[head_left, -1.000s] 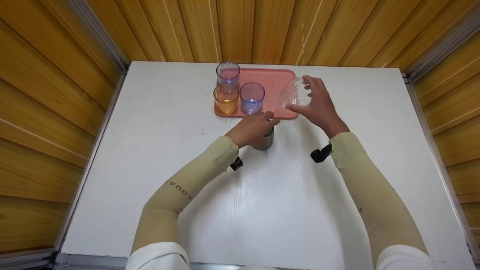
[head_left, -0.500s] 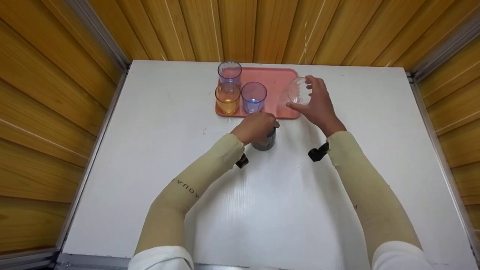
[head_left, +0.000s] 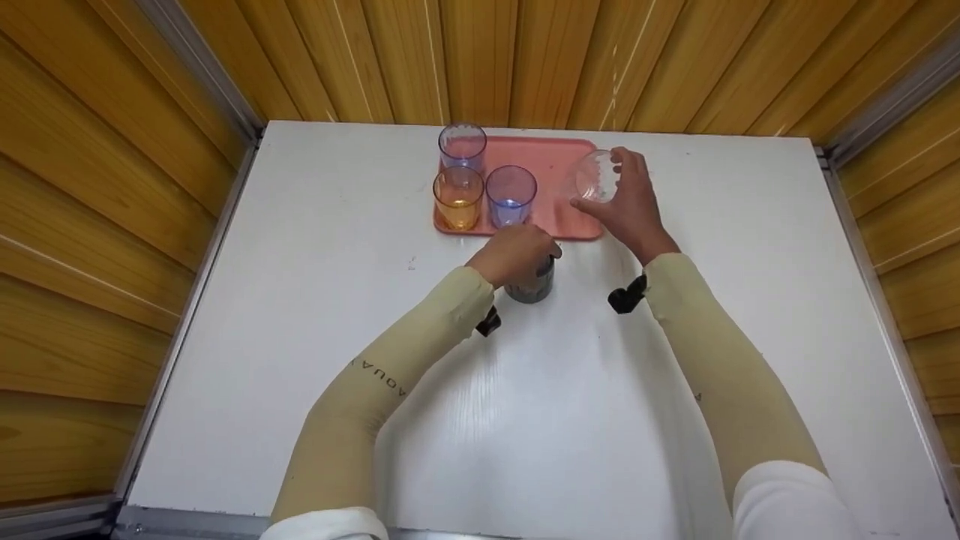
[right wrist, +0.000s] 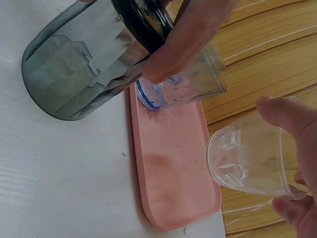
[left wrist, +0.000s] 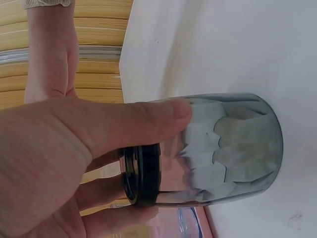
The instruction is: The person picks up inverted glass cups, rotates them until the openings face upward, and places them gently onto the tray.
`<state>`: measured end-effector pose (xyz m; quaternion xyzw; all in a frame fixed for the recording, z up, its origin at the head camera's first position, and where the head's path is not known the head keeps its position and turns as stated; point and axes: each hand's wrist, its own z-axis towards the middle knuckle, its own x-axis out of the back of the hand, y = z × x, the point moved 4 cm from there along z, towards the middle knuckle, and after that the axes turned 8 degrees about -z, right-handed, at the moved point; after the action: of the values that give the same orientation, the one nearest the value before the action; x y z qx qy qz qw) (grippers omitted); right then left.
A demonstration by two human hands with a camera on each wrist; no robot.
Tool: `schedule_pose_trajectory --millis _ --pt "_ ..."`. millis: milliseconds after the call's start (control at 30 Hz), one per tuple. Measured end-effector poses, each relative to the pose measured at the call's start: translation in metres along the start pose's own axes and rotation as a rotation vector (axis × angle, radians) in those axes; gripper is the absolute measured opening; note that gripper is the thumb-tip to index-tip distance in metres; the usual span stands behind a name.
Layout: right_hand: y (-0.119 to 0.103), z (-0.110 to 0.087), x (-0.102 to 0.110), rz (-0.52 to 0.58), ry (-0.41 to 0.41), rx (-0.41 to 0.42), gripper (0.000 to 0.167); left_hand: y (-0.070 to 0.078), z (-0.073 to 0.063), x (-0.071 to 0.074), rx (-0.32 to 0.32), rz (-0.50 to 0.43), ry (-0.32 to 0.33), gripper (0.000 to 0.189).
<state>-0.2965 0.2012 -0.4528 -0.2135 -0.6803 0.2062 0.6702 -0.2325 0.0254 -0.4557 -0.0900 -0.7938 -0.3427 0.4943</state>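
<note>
My left hand [head_left: 514, 255] grips a smoky grey glass [head_left: 531, 291] with a dark rim, just in front of the pink tray [head_left: 551, 154]. In the left wrist view the thumb lies along the side of the grey glass [left wrist: 242, 148], the other fingers at its rim; its base is by the white table. My right hand [head_left: 636, 206] holds a clear glass [head_left: 594, 176] by the rim, between thumb and fingers, over the tray's right end. Seen from the right wrist, a gap shows between the clear glass [right wrist: 242, 158] and the tray [right wrist: 171, 193].
On the tray's left half stand an amber glass [head_left: 459, 202], a blue-purple glass [head_left: 511, 199] beside it and another [head_left: 462, 146] behind. The white table [head_left: 337, 210] runs up to wood-panelled walls [head_left: 480, 60] at the back and sides.
My left fingers have curled down round the rim of the grey glass. My right hand has shifted slightly back with the clear glass, which now looks more upright.
</note>
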Motion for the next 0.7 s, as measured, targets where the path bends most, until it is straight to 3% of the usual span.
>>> schedule_pose_trajectory --millis 267,500,700 --pt "0.002 0.010 -0.006 0.000 0.013 0.030 0.106 0.000 -0.001 0.001 0.022 0.007 0.009 0.048" --pt "0.006 0.019 -0.011 -0.009 -0.011 -0.033 0.111 0.002 0.001 0.001 0.006 0.011 0.019 0.047" --pt "0.007 0.025 -0.021 -0.038 -0.026 -0.027 0.109 0.002 0.001 0.000 0.013 0.021 0.017 0.049"
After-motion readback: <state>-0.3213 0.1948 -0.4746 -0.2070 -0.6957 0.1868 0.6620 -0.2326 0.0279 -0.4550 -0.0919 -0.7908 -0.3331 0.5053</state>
